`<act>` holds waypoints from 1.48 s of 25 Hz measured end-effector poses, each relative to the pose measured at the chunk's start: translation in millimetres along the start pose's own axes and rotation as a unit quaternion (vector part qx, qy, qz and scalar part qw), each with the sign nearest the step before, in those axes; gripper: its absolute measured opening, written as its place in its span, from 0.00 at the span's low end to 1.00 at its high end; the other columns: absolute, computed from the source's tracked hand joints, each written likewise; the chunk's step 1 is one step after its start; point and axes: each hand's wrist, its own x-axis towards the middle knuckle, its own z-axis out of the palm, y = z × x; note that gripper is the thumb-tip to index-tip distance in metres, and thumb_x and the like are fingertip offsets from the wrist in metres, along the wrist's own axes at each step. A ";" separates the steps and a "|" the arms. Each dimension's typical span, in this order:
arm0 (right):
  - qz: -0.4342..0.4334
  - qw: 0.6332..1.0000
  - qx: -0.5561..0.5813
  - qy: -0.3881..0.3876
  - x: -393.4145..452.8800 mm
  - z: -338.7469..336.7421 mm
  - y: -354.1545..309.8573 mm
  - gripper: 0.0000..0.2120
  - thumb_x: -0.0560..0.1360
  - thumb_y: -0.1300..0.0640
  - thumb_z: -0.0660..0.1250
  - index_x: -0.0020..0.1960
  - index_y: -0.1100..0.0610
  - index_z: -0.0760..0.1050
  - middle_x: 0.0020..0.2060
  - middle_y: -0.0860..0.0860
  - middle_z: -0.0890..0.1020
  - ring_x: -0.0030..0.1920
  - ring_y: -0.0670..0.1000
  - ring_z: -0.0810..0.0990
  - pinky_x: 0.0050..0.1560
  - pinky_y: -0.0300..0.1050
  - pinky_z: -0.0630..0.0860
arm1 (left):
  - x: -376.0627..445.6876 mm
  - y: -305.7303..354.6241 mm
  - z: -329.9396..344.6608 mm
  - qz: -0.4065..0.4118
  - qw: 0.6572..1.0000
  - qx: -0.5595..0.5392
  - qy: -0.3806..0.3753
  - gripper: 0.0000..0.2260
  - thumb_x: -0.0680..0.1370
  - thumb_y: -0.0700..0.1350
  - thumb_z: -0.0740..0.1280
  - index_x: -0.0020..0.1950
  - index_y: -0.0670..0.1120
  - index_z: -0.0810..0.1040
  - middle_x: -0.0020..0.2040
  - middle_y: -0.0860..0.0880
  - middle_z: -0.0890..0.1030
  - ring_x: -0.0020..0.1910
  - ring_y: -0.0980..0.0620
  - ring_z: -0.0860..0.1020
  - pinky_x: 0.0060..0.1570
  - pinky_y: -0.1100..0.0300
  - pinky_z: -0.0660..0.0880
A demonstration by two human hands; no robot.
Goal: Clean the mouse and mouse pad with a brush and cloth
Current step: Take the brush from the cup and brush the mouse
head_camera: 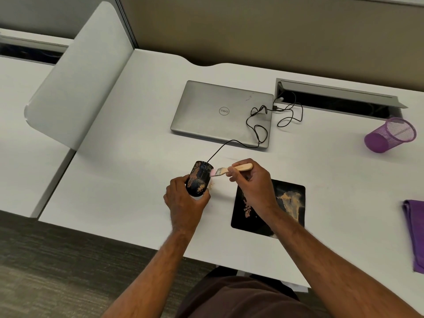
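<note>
My left hand point(184, 203) grips a black wired mouse point(199, 177) streaked with tan dust, holding it tilted above the desk. My right hand point(251, 182) pinches the wooden handle of a small brush point(231, 169); its pink bristles touch the mouse's right side. A black mouse pad point(289, 203) smeared with tan dust lies on the desk under my right wrist, partly hidden by the forearm. A folded purple cloth point(415, 230) lies at the right edge of the desk.
A shut silver laptop point(222, 113) sits behind the mouse, with the mouse cable point(259, 125) looping over its right side. A purple mesh cup point(390, 135) lies tipped at the far right. An open cable tray point(339, 99) is behind it. A divider panel point(78, 83) stands at the left.
</note>
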 end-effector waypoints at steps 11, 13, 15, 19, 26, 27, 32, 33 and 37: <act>0.004 1.000 0.004 -0.004 6.4 5.8 4.1 0.10 0.79 0.49 0.73 0.55 0.54 0.80 0.44 0.48 0.88 0.46 0.48 0.88 0.52 0.58 0.85 | -2.3 2.4 -3.6 0.013 1.000 0.003 0.000 0.31 0.68 0.56 0.81 0.64 0.46 0.74 0.58 0.49 0.79 0.58 0.50 0.74 0.61 0.59 0.61; 0.004 1.000 -0.006 0.002 6.3 1.6 4.9 0.09 0.79 0.48 0.73 0.54 0.53 0.80 0.43 0.47 0.88 0.45 0.48 0.88 0.51 0.57 0.85 | -2.7 2.0 -3.8 0.010 1.000 -0.001 0.000 0.30 0.68 0.55 0.81 0.64 0.46 0.74 0.58 0.49 0.78 0.57 0.50 0.74 0.61 0.58 0.62; 0.000 1.000 -0.009 0.010 7.3 -1.0 3.3 0.09 0.79 0.48 0.73 0.54 0.53 0.80 0.43 0.47 0.88 0.45 0.47 0.88 0.51 0.56 0.85 | -3.0 2.2 -3.5 0.009 1.000 -0.002 -0.002 0.31 0.68 0.55 0.82 0.64 0.46 0.74 0.58 0.49 0.78 0.57 0.50 0.74 0.61 0.58 0.62; -0.010 1.000 0.002 0.017 11.6 0.9 -3.3 0.10 0.80 0.49 0.72 0.56 0.54 0.80 0.45 0.47 0.88 0.45 0.48 0.88 0.52 0.55 0.85 | -3.3 4.6 -2.6 0.017 1.000 -0.005 -0.005 0.31 0.69 0.55 0.82 0.65 0.46 0.73 0.59 0.49 0.78 0.58 0.51 0.74 0.61 0.58 0.63; 0.011 1.000 0.004 0.019 15.7 -1.0 3.3 0.08 0.80 0.50 0.72 0.54 0.55 0.81 0.43 0.47 0.89 0.44 0.47 0.88 0.52 0.54 0.85 | -0.7 4.9 -4.5 0.016 1.000 -0.014 0.005 0.30 0.69 0.55 0.81 0.64 0.46 0.74 0.58 0.49 0.78 0.57 0.51 0.74 0.61 0.59 0.62; 0.017 1.000 0.006 0.022 14.7 -3.2 4.8 0.08 0.80 0.50 0.72 0.54 0.55 0.81 0.43 0.47 0.89 0.43 0.47 0.88 0.52 0.54 0.85 | -0.8 4.0 -4.9 0.016 1.000 -0.013 0.007 0.30 0.69 0.55 0.81 0.64 0.46 0.73 0.57 0.49 0.78 0.57 0.51 0.74 0.61 0.59 0.62; 0.021 0.998 0.026 0.046 18.0 -4.7 1.5 0.09 0.81 0.50 0.71 0.56 0.56 0.81 0.44 0.48 0.89 0.44 0.49 0.88 0.52 0.54 0.86 | -2.1 3.2 -4.2 0.020 1.000 -0.012 0.007 0.29 0.69 0.55 0.81 0.64 0.46 0.74 0.58 0.49 0.78 0.57 0.51 0.74 0.61 0.60 0.61; 0.018 0.998 0.037 0.047 20.2 -2.4 -0.6 0.10 0.81 0.50 0.71 0.56 0.56 0.81 0.44 0.49 0.89 0.44 0.50 0.89 0.52 0.55 0.86 | -2.9 3.6 -3.8 0.023 1.000 -0.013 0.006 0.30 0.69 0.55 0.81 0.64 0.46 0.74 0.58 0.49 0.78 0.57 0.51 0.75 0.61 0.60 0.61; 0.022 0.997 0.055 0.040 25.7 5.9 -2.7 0.10 0.80 0.52 0.72 0.56 0.58 0.81 0.44 0.50 0.89 0.44 0.50 0.88 0.52 0.56 0.86 | -4.2 5.3 -4.0 0.029 0.999 -0.018 0.002 0.30 0.69 0.55 0.81 0.65 0.46 0.74 0.59 0.49 0.78 0.58 0.51 0.75 0.61 0.60 0.62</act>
